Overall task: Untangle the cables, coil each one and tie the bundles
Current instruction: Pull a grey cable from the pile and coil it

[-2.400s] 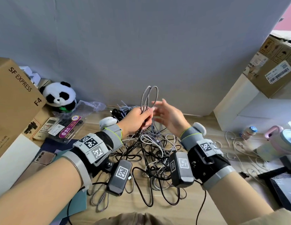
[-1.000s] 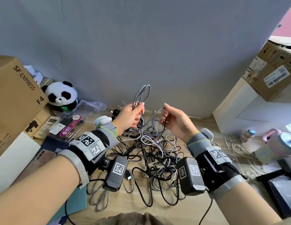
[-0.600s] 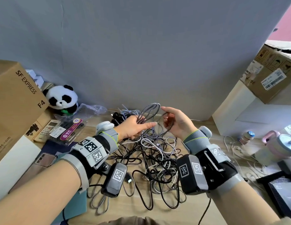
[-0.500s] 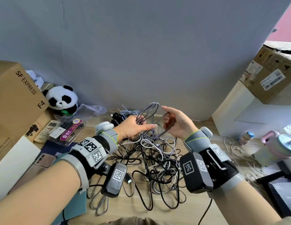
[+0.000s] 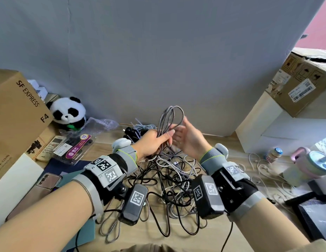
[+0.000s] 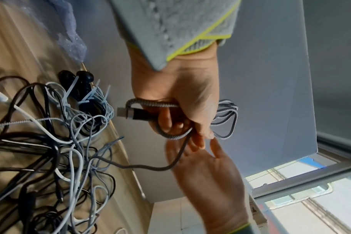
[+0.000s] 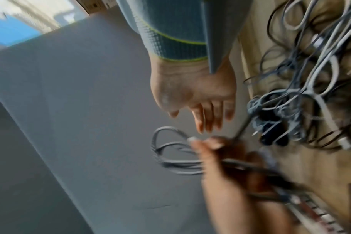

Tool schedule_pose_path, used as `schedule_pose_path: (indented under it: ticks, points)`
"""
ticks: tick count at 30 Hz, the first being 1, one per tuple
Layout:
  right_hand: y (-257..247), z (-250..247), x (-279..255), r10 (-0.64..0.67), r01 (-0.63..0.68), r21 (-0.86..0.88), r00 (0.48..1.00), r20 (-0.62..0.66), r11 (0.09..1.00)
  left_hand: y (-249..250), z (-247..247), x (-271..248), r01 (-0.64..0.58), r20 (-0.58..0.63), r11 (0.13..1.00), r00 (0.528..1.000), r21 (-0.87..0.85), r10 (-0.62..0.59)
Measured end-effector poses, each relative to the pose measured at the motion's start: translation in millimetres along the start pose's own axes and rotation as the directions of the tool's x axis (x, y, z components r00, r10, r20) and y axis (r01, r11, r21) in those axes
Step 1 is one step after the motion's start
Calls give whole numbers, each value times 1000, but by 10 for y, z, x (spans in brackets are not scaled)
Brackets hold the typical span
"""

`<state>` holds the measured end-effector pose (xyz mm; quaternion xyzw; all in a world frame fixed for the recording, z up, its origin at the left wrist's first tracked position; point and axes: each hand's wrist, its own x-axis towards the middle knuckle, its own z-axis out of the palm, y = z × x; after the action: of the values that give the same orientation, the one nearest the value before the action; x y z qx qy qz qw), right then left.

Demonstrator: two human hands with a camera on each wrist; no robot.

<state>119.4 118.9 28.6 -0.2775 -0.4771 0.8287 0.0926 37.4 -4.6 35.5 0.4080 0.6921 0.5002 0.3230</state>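
Observation:
My left hand [image 5: 155, 140] grips a coil of grey braided cable [image 5: 170, 117] held upright above the desk. In the left wrist view the fingers of my left hand [image 6: 182, 117] curl round the cable's loops [image 6: 226, 120], and its dark USB plug [image 6: 128, 112] sticks out below the palm. The free tail [image 6: 142, 167] runs down into the tangled pile of cables [image 5: 169, 177]. My right hand [image 5: 189, 140] is beside the coil with straight fingers [image 7: 208, 117], holding nothing.
Zip-tied cable bundles [image 5: 138, 129] lie at the back by the grey wall. A cardboard box [image 5: 16, 115], toy panda [image 5: 68, 111], remote [image 5: 51, 147] and phone [image 5: 48, 180] sit left. Boxes [image 5: 302, 88], a small bottle [image 5: 273, 154] and a pink bottle [image 5: 311, 162] stand right.
The coil has risen from tilted to upright in my left hand. My right hand has let go of the cable strand and opened beside the loops.

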Motion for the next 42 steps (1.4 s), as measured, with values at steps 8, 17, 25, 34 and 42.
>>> schedule_pose_path:
  ticks: [8, 17, 25, 34, 42]
  points:
    - [516, -164, -33, 218, -123, -482, 965, 146, 868, 81, -119, 135, 40, -4, 801, 999, -598, -53]
    - [270, -424, -86, -61, 36, -309, 996, -71, 950, -142, -290, 40, 188, 34, 885, 981, -426, -192]
    - [-42, -222, -47, -66, 79, 290, 996, -53, 954, -234, -123, -56, 219, -47, 939, 970, -265, -239]
    - [-152, 130, -118, -85, 60, 477, 996, 31, 877, -78, 74, -59, 52, -24, 997, 998, 65, -50]
    - [57, -64, -22, -31, 19, 185, 997, 64, 982, -75, 57, -20, 104, 29, 983, 995, -153, -101]
